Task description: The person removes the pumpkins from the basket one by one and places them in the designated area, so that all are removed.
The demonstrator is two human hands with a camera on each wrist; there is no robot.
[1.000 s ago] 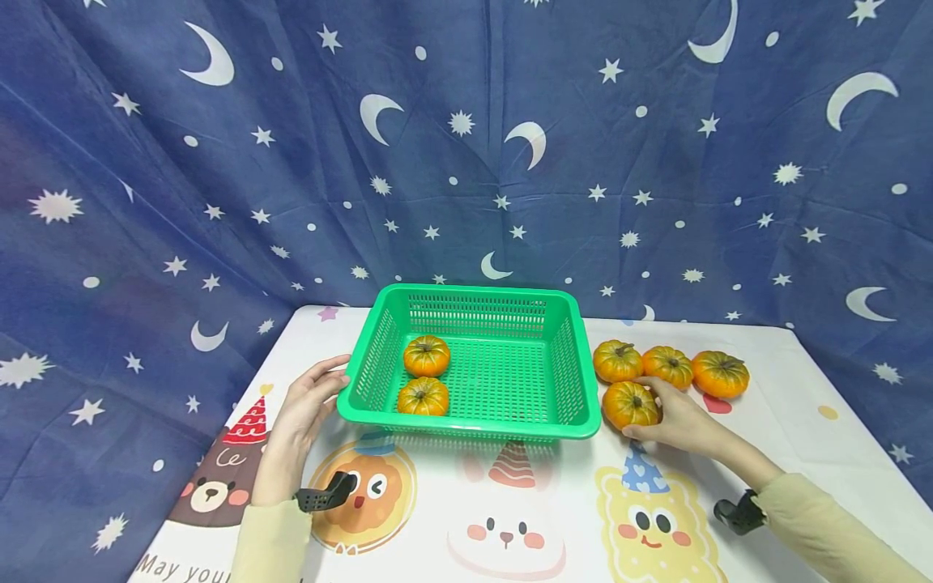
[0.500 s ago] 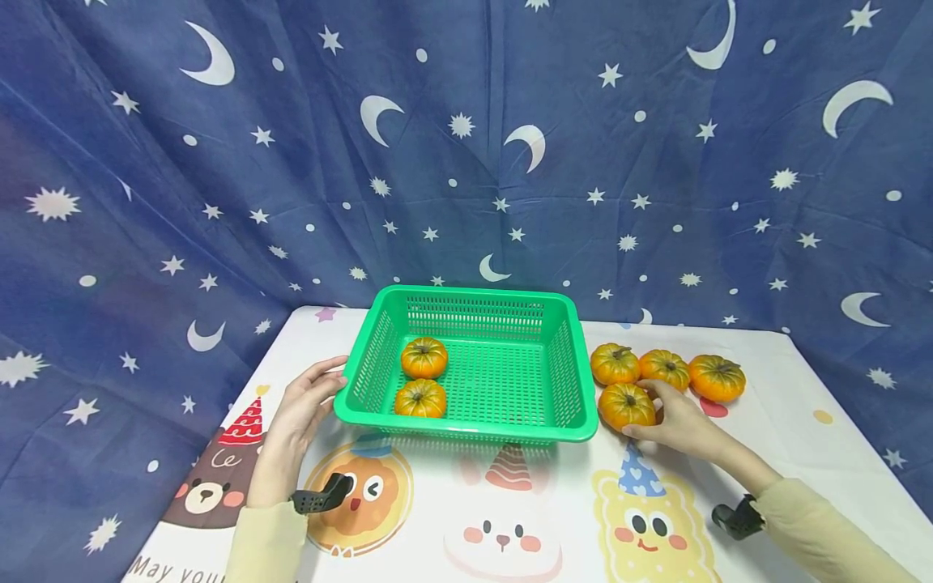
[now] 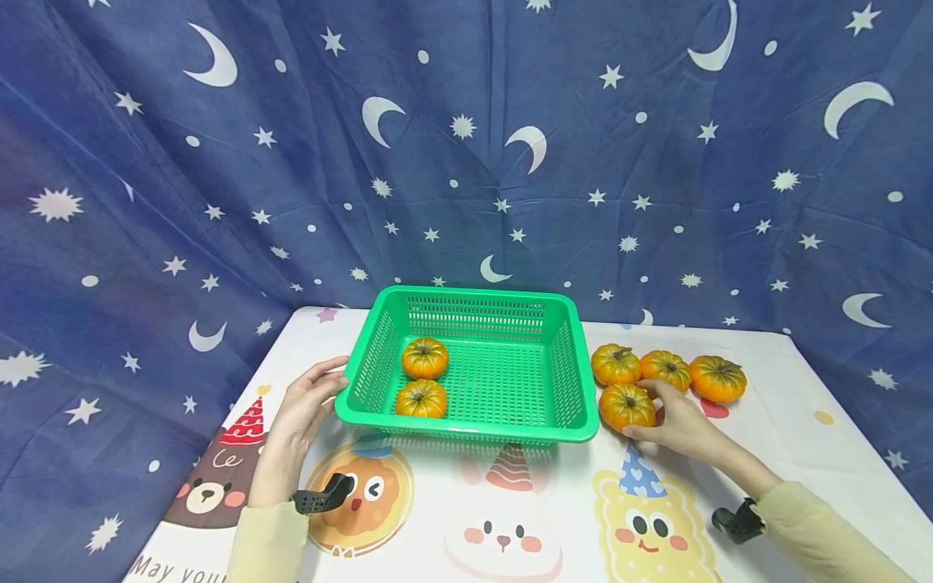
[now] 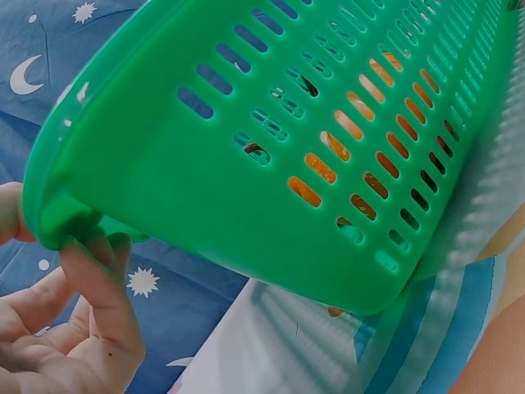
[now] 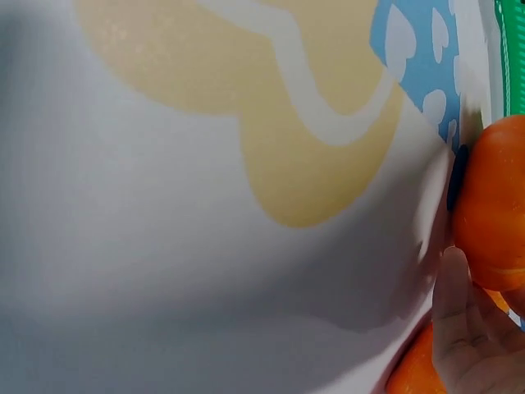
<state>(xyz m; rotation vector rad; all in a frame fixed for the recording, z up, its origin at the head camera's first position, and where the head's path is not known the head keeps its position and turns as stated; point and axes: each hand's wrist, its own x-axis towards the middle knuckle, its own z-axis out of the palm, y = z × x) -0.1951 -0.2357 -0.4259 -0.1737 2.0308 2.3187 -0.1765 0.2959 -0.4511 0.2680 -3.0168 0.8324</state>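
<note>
A green plastic basket (image 3: 496, 380) stands mid-table with two small pumpkins, a rear one (image 3: 425, 359) and a front one (image 3: 421, 399), along its left side. My left hand (image 3: 297, 417) pinches the basket's rim at the left; in the left wrist view, the fingers (image 4: 98, 312) curl beneath that rim. To the right of the basket, my right hand (image 3: 678, 417) grips a pumpkin (image 3: 627, 406) between thumb and fingers. The right wrist view shows only part of this orange pumpkin (image 5: 496, 205), cut off by the frame edge.
Three more pumpkins sit in a row behind the right hand: a left one (image 3: 615, 364), a middle one (image 3: 665, 369) and a right one (image 3: 717, 379). A white cloth (image 3: 430, 518) with cartoon prints covers the table. Behind hangs a blue star-and-moon curtain (image 3: 466, 235).
The whole head view has shifted slightly. Both hands keep their places, the left on the basket rim and the right on the pumpkin.
</note>
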